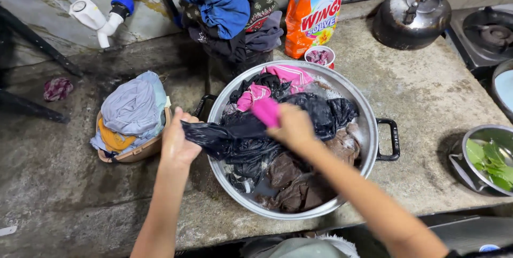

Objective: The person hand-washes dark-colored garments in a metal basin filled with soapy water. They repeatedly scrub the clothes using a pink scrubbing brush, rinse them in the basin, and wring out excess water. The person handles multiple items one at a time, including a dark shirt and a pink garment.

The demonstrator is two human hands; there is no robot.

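A large metal basin (368, 129) with black handles sits on a concrete counter, full of wet dark and pink clothes. My left hand (177, 141) grips a wet black garment (224, 141) stretched over the basin's left rim. My right hand (291, 126) holds a pink scrubbing brush (265, 111) pressed on that black garment. Brown cloth (291, 183) lies in the basin's near side, pink cloth (283, 79) at its far side.
A small tub of folded pale clothes (131, 116) stands left of the basin. Behind are a pile of dark and blue clothes (230, 9), an orange detergent bag (312, 12), a small cup (319, 56), a kettle (412, 16), a stove (483, 33). A pot of green leaves (489, 162) sits right.
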